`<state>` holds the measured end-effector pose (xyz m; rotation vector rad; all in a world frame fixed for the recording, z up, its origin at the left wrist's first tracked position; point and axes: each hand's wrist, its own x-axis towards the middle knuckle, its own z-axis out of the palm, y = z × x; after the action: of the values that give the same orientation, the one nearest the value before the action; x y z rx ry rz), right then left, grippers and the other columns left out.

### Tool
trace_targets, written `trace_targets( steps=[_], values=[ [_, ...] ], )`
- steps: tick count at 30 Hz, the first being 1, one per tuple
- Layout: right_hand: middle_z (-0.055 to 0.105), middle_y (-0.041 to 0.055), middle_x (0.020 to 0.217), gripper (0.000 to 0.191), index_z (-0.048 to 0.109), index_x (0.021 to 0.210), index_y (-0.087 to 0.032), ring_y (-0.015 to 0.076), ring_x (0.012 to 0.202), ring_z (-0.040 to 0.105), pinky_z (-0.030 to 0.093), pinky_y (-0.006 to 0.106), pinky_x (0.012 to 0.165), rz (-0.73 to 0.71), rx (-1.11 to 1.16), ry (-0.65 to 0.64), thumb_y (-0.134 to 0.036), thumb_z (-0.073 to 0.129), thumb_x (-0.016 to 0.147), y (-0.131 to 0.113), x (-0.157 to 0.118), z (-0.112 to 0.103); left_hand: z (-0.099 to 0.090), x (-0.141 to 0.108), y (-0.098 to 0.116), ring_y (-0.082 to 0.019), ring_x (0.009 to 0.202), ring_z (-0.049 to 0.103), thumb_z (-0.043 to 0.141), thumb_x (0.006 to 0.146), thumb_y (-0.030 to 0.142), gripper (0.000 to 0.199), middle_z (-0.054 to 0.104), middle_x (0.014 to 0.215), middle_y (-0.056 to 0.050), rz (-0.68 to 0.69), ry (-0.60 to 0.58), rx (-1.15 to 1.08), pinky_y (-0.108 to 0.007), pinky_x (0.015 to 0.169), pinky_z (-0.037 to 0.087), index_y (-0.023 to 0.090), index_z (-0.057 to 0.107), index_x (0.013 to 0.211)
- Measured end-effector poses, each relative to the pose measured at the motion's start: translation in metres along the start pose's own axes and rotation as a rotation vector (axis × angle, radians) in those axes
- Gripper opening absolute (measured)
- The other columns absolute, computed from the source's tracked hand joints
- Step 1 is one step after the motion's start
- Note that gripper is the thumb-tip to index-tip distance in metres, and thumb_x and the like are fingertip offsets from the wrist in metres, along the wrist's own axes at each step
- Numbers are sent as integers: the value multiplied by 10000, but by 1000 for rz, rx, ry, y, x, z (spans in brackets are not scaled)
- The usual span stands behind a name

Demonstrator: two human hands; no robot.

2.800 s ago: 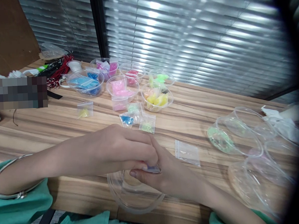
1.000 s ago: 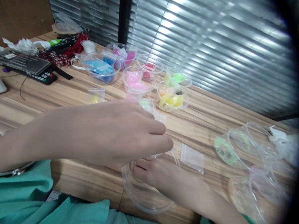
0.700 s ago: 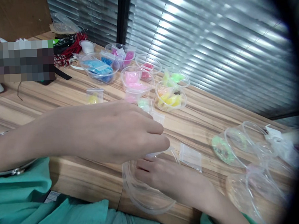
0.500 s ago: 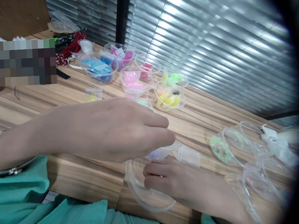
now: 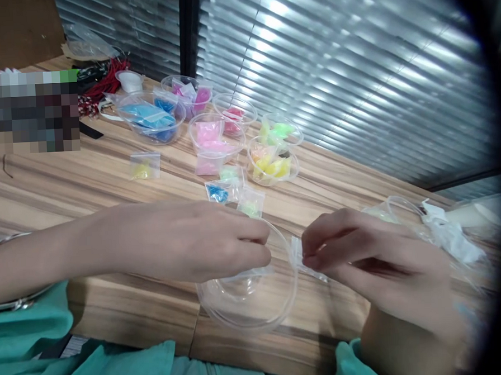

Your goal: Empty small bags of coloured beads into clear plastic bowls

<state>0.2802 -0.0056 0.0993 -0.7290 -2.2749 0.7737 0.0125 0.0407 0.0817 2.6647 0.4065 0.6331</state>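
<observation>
My left hand [image 5: 211, 242] is closed above the clear plastic bowl [image 5: 249, 322], fingers pressed together and pointing right. Whatever its fingertips hold is hidden; a pale clear edge shows just beneath them. On the bowl's right side, my right hand [image 5: 376, 265] pinches a small clear zip bag [image 5: 298, 255] between thumb and fingers. Just beyond the bowl lie a zip bag with pale green bits [image 5: 250, 203], another with blue bits [image 5: 218, 193], and a third in mint green [image 5: 231, 174].
Clear bowls of coloured bags stand farther back: blue [image 5: 150, 117], pink [image 5: 216, 134] and yellow [image 5: 273, 161] among several. A yellow zip bag [image 5: 144, 166] lies at left. Clear plastic and white crumpled material [image 5: 454, 233] sit at right. Red cords [image 5: 106, 83] lie far left, blinds behind.
My right hand has risen from over the bowl and moved right with the small zip bag. My left hand is slightly lower and farther left. The small bags beyond the bowl have come into view.
</observation>
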Motion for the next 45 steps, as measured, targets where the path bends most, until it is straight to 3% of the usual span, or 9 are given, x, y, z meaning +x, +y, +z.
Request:
trace_targets(
  steps=[2, 4, 8, 19, 27, 32, 40, 45],
  values=[
    [673, 9, 946, 220, 673, 938, -200, 129, 860, 662, 545, 247, 704, 24, 0, 96, 8, 623, 887, -3, 2, 10, -1, 1, 0, -135, 668, 593, 521, 916, 53, 240, 691, 953, -17, 75, -211, 20, -252, 547, 407, 220, 673, 999],
    [669, 4, 950, 235, 676, 935, -204, 123, 861, 651, 529, 249, 686, 69, 33, 195, 19, 633, 878, -4, 3, 23, -3, 2, 0, -118, 657, 560, 528, 909, 39, 240, 662, 956, -6, 69, -277, 41, -257, 507, 345, 203, 660, 1022],
    [655, -3, 940, 221, 672, 931, -217, 122, 866, 636, 504, 262, 686, 164, 108, 328, -2, 651, 887, -4, 4, 42, -5, 3, 1, -95, 680, 524, 581, 889, 67, 215, 616, 930, 20, 77, -219, 21, -246, 510, 306, 215, 650, 1028],
    [648, 3, 972, 218, 659, 964, -230, 141, 915, 633, 525, 295, 760, 225, 146, 334, -21, 635, 907, -2, 3, 46, -3, 4, -3, -131, 840, 636, 465, 979, 65, 223, 659, 1095, -71, 53, -140, -161, -197, 681, 454, 167, 634, 1083],
    [649, 15, 963, 260, 666, 962, -216, 148, 890, 633, 517, 304, 734, 161, 85, 368, 27, 640, 873, 0, 5, 48, 0, 4, -3, -150, 884, 677, 503, 983, 91, 202, 685, 1070, -83, 62, -23, -179, -204, 730, 502, 166, 649, 1101],
    [657, 16, 923, 276, 668, 929, -236, 165, 829, 635, 505, 328, 693, 86, 13, 503, 28, 644, 855, 0, 6, 53, 8, 5, -1, -150, 970, 672, 529, 987, 130, 155, 678, 1095, -81, 8, 40, -232, -203, 806, 513, 170, 648, 1077],
    [668, 37, 982, 308, 670, 1002, -206, 171, 852, 667, 556, 322, 695, -30, -208, 527, 49, 635, 832, 2, 3, 61, 31, 8, 4, -113, 816, 657, 601, 968, 168, 102, 676, 934, -58, -65, 248, -278, -191, 728, 500, 129, 694, 983],
    [678, 41, 967, 354, 673, 1022, -206, 176, 846, 684, 576, 317, 684, -20, -181, 561, 73, 656, 806, 4, 2, 68, 36, 7, 5, -105, 769, 656, 616, 953, 155, 110, 696, 905, -66, -94, 282, -228, -183, 680, 475, 104, 708, 920]
  ],
)
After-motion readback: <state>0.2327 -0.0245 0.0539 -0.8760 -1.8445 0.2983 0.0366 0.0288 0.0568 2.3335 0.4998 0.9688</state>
